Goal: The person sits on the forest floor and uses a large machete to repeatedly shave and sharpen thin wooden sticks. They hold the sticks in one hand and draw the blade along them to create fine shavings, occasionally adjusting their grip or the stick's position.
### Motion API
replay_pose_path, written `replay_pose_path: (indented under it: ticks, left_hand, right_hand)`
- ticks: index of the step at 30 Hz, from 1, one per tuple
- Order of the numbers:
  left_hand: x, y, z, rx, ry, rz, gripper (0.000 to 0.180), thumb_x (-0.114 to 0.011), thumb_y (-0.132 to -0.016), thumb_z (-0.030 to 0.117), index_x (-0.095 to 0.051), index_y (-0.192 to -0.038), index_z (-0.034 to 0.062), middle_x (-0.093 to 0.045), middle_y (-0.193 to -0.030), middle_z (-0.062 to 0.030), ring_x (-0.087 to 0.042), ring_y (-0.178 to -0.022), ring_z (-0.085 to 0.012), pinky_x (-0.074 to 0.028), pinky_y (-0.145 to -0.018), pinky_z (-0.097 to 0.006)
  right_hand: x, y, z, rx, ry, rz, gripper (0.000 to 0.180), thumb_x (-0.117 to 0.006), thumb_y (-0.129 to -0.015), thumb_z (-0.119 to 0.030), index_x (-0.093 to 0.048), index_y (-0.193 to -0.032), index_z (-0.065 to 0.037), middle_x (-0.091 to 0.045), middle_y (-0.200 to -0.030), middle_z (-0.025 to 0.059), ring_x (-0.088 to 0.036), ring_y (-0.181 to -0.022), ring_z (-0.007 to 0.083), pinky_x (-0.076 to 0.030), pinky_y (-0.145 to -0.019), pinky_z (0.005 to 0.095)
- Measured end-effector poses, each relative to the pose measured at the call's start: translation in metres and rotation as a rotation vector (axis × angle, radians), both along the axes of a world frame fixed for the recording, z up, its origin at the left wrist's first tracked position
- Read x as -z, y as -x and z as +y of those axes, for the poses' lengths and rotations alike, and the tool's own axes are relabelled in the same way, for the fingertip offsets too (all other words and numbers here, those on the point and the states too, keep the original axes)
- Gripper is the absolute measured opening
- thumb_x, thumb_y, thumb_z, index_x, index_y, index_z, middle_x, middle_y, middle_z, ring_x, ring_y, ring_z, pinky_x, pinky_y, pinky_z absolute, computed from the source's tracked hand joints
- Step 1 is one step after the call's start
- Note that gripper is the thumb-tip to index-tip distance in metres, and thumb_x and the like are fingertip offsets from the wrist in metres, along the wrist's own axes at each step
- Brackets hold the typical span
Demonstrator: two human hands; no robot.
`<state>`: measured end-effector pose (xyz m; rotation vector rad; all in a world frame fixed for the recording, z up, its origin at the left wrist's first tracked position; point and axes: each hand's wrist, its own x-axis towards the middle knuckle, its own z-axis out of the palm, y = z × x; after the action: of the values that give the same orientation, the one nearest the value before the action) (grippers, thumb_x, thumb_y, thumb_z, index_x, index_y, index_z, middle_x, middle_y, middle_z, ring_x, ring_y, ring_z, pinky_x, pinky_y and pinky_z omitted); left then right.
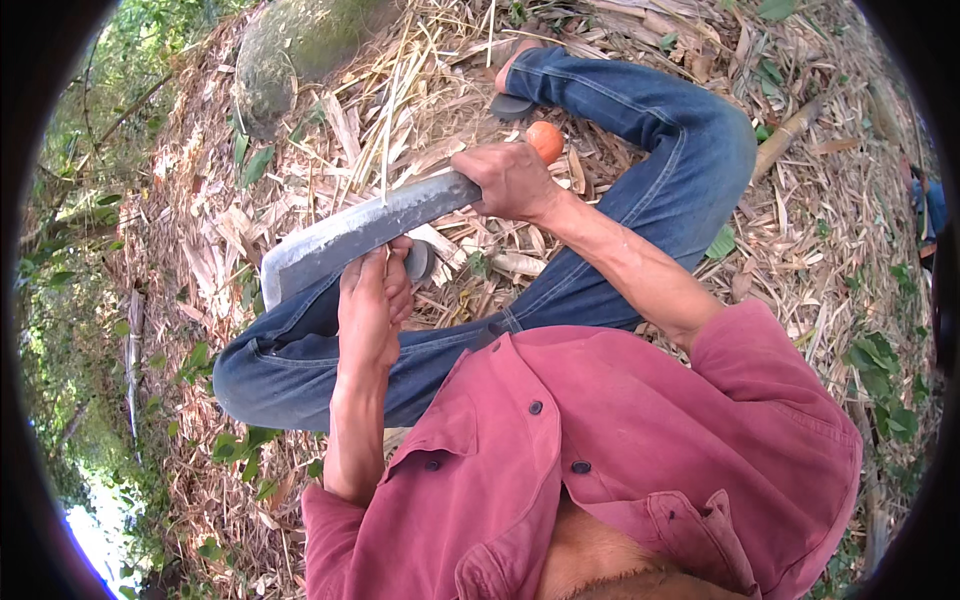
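My right hand [515, 182] is wrapped round the handle of a machete, close to the blade. A round orange knob [545, 142] shows just past that fist and looks like the handle's end. The broad grey machete blade [365, 232] reaches left across my lap to a hooked tip, its upper edge paler and worn. Just below the blade's middle is my left hand [374, 295], its fingers curled together at the lower edge. What they pinch is hidden. Thin pale strips [388, 130] stretch away beyond the blade; whether one runs to my left hand cannot be seen.
I sit with bent legs in blue jeans [640, 190], the blade passing close over my left leg. Dry leaves and wood shavings [790, 235] cover the ground. A mossy boulder [300, 50] stands at the far left, and a cut stick [788, 138] lies beyond my right knee.
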<state>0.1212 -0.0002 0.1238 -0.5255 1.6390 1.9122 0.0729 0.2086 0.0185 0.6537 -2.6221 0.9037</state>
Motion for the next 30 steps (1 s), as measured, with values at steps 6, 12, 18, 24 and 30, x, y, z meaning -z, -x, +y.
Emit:
replay_pose_path:
  ticks: [6,12,18,24,30]
  left_hand:
    - [-0.021,-0.046,-0.011,-0.090,-0.026,-0.043,0.029,-0.033,-0.102,0.022,-0.053,-0.104,0.0016,-0.028,-0.056,0.0069,-0.023,-0.041,-0.0017,-0.022,-0.038,-0.018]
    - [-0.026,-0.062,-0.021,-0.156,-0.080,-0.085,0.030,-0.032,-0.102,0.023,-0.053,-0.104,0.0019,-0.027,-0.055,0.0074,-0.023,-0.040,-0.0015,-0.022,-0.037,-0.018]
    - [-0.043,-0.095,-0.030,-0.154,-0.074,-0.147,0.030,-0.036,-0.101,0.027,-0.053,-0.102,0.0030,-0.027,-0.053,0.0067,-0.023,-0.039,-0.0029,-0.022,-0.037,-0.019]
    - [-0.007,-0.064,-0.036,-0.186,-0.161,-0.097,0.031,-0.032,-0.100,0.022,-0.050,-0.118,0.0045,-0.034,-0.060,0.0046,-0.027,-0.043,-0.0028,-0.024,-0.037,-0.017]
    - [0.008,-0.025,-0.026,-0.102,-0.213,-0.091,0.031,-0.032,-0.101,0.021,-0.047,-0.123,0.0051,-0.033,-0.061,0.0052,-0.026,-0.043,-0.0023,-0.023,-0.038,-0.017]
  right_hand:
    - [0.011,0.013,0.016,0.209,-0.102,-0.175,0.014,-0.061,-0.068,-0.015,-0.052,-0.076,-0.007,-0.060,-0.064,0.0126,-0.063,-0.061,0.0324,-0.048,-0.054,0.0417]
    - [0.016,0.012,0.010,0.183,-0.126,-0.166,0.012,-0.057,-0.072,-0.018,-0.058,-0.078,-0.007,-0.063,-0.066,0.0146,-0.064,-0.059,0.0324,-0.050,-0.055,0.0449]
    - [0.026,0.032,0.031,0.395,-0.033,-0.549,0.020,-0.054,-0.083,-0.024,-0.063,-0.080,-0.006,-0.062,-0.060,0.0123,-0.059,-0.044,0.0236,-0.049,-0.046,0.0411]
    - [0.004,0.017,0.022,0.249,0.006,-0.466,0.016,-0.056,-0.083,-0.020,-0.062,-0.082,-0.006,-0.060,-0.058,0.0101,-0.056,-0.041,0.0206,-0.048,-0.043,0.0379]
    - [0.003,-0.021,-0.014,-0.061,-0.015,-0.190,0.017,-0.061,-0.074,-0.020,-0.053,-0.076,-0.006,-0.061,-0.063,0.0119,-0.063,-0.058,0.0308,-0.049,-0.051,0.0429]
